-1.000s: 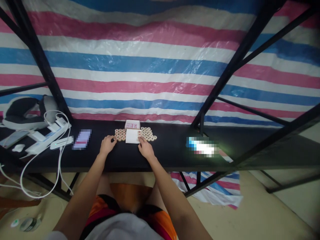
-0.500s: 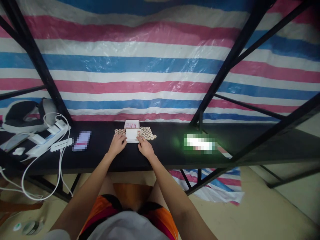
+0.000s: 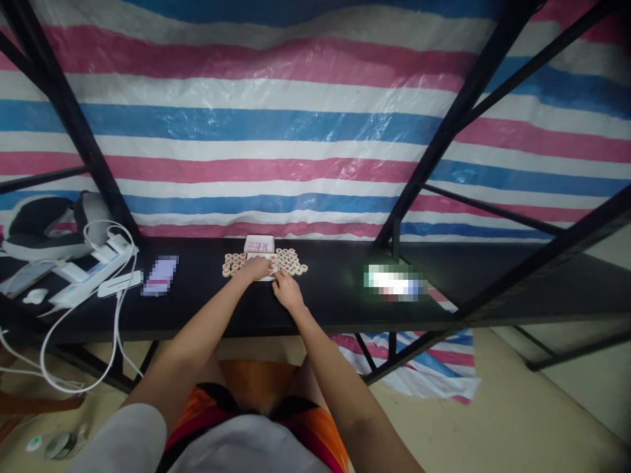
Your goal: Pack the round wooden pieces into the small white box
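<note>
Because the left hand (image 3: 257,268) covers much of the white box (image 3: 267,278) and the right hand's (image 3: 288,292) fingers crowd its near-right corner, can't tell if either grips; sideways slip could scatter round pieces (image 3: 290,261) beside it on the table (image 3: 330,289).

Striped plastic sheeting (image 3: 266,121) in red, white and blue hangs behind the black bench (image 3: 325,305), framed by dark metal posts (image 3: 441,131); below lies a pale beige floor (image 3: 424,433)

Dim overall — glints on the striped sheet (image 3: 266,121), glare at a pixelated patch (image 3: 393,282) — round pieces (image 3: 290,261) perhaps slightly soft
</note>
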Tool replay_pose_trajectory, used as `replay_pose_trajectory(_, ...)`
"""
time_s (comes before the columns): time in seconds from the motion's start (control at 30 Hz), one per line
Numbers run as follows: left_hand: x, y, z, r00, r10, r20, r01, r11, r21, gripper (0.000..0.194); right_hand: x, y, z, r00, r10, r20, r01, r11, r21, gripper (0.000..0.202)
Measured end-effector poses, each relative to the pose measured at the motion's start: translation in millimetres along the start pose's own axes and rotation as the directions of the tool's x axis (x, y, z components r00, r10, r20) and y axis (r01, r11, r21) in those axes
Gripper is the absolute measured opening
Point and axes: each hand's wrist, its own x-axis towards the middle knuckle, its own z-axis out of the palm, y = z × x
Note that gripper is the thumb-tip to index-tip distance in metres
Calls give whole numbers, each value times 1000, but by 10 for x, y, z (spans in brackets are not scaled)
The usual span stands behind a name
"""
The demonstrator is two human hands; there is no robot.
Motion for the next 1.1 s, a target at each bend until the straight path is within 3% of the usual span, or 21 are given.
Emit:
replay_pose_trajectory(0.27, 29, -19, 10, 1000, -14, -13, 14, 1000, -14, 24, 11, 16, 23, 1000, 9, -1, -9, 1000, 15, 28)
replay_pose_trajectory(0.4, -65, -160, -18, 978, -28, -207, -10, 983, -181, 23, 10, 34, 45, 1000, -6, -25, 7, 999, 34, 28)
replay_pose_trajectory(0.47, -138, -357, -60, 934, -167, -315, 51, 937, -346, 26, 10, 38, 49, 1000, 0, -28, 1, 999, 38, 28)
replay_pose_trajectory(0.57, -274, -786, -117, 824, -375, -426, 144, 864, -483, 29, 9, 37, 42, 1000, 17, -16, -17, 999, 37, 29)
replay_pose_trajectory(0.63, -381, -1088, -119, 767, -477, -429, 243, 834, -495, 26, 8, 34, 33, 1000, 21, -5, -20, 999, 36, 29)
replay_pose_trajectory(0.7, -488, -1338, -78, 744, -547, -385, 346, 807, -478, 23, 8, 31, 27, 1000, 22, -4, -22, 999, 37, 29)
replay_pose_trajectory(0.83, -622, -1578, 70, 756, -589, -286, 451, 785, -424, 21, 9, 26, 28, 1000, 23, -12, -22, 999, 36, 29)
replay_pose_trajectory(1.03, -583, -1573, 120, 830, -498, -252, 383, 836, -393, 27, 5, 27, 29, 1000, 28, 2, -28, 999, 16, 30)
replay_pose_trajectory(1.1, -567, -1559, 93, 833, -506, -224, 395, 827, -399, 30, 4, 33, 34, 1000, 28, 2, -28, 1000, 15, 30)
